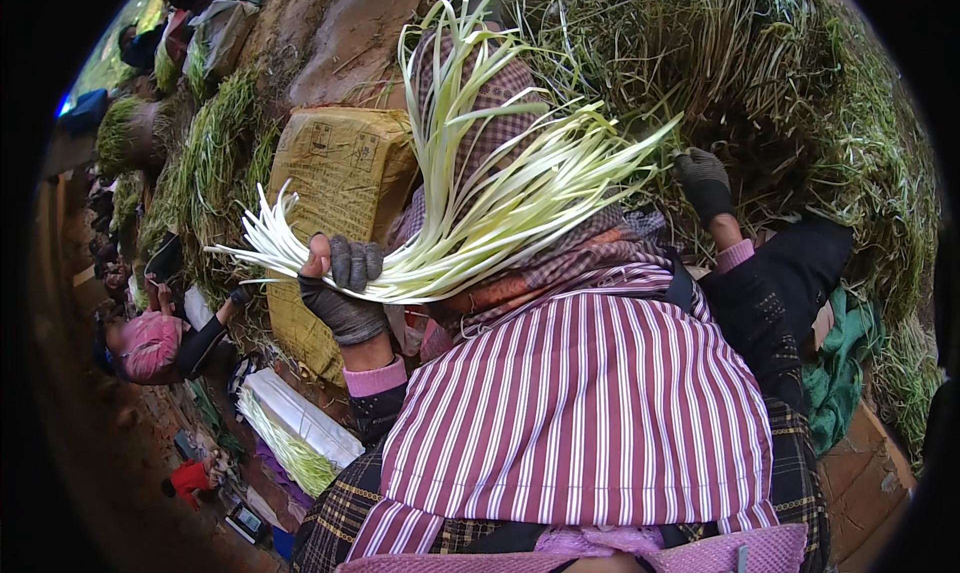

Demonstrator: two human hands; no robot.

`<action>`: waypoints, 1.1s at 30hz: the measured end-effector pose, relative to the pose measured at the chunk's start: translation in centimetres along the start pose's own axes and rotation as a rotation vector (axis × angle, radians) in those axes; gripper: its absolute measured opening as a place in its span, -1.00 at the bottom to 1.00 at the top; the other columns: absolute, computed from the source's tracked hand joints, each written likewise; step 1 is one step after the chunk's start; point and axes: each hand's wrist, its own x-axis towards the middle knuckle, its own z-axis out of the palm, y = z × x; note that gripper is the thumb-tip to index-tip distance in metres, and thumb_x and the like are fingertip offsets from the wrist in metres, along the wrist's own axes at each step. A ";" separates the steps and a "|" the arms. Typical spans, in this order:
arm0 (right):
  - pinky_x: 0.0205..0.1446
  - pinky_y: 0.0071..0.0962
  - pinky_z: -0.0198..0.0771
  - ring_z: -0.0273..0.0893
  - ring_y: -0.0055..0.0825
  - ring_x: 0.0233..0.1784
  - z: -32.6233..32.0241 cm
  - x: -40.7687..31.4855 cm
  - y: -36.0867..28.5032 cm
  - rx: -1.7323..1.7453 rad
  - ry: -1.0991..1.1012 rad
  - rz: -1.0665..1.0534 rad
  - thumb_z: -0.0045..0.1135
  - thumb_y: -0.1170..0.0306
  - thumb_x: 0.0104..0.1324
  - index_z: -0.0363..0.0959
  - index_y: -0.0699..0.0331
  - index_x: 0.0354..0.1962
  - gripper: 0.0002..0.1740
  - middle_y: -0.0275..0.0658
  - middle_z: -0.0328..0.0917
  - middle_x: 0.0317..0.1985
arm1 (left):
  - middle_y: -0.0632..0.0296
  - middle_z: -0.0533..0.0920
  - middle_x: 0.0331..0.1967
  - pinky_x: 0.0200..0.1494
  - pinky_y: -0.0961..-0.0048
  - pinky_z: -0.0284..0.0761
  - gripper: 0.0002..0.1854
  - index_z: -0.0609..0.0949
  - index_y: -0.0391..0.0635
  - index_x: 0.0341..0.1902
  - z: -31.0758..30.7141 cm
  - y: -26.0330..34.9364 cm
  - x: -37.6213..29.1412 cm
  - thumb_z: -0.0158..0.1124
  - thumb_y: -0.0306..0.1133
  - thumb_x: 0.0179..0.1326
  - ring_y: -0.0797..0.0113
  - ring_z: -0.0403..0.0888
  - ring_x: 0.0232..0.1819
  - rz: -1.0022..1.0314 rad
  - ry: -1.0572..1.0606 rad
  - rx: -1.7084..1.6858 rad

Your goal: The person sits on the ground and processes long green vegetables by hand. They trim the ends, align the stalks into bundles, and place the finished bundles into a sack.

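Observation:
A thick bundle of pale, blanched leafy stalks (480, 228) lies across the lap. My left hand (345, 284), in a dark glove with the thumb tip bare, is closed around its white ends; the yellow-green leaves fan out up and to the right. My right hand (703, 183), in a dark knit glove, is at the edge of a heap of green and dry stalks (675, 62), close to the bundle's leaf tips. Its fingers are partly hidden, and whether they grip anything does not show.
A yellow wrapped package (330, 168) stands beside my left hand. More pale stalks (289, 442) lie by a white sheet (307, 415) at lower left. A person in pink (150, 348) sits at the left, among green piles (210, 145). Green netting (844, 370) lies at right.

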 end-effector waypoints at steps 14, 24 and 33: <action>-0.10 -0.48 0.38 0.52 -0.31 -0.20 -4.4 -0.9 -0.5 0.634 0.091 0.167 0.08 0.42 0.05 0.46 0.34 -0.36 -0.80 -0.17 0.53 -0.33 | 0.49 0.23 -0.87 -0.52 0.55 0.09 -0.73 0.31 0.07 -0.68 -0.5 9.3 1.0 0.02 -0.32 0.14 0.64 0.07 -0.84 0.228 -0.080 0.129; -0.23 -0.56 0.37 0.48 -0.53 -0.36 -7.3 -2.0 -4.6 1.191 -0.071 -0.038 0.04 0.43 0.14 0.49 0.39 -0.35 -0.82 -0.22 0.53 -0.44 | 0.46 0.21 -0.87 -0.61 0.51 -0.01 -0.77 0.32 0.06 -0.64 -6.7 6.8 -1.1 0.03 -0.29 0.10 0.58 0.01 -0.86 0.084 0.043 0.147; -0.36 -0.53 0.30 0.41 -0.53 -0.47 -10.8 -1.5 -8.9 1.267 -0.148 0.066 0.01 0.27 0.21 0.49 0.41 -0.36 -0.69 -0.18 0.48 -0.53 | 0.45 0.20 -0.87 -0.61 0.53 -0.03 -0.77 0.30 0.05 -0.64 -6.3 6.5 -0.7 0.00 -0.30 0.12 0.58 -0.02 -0.86 0.098 0.021 0.141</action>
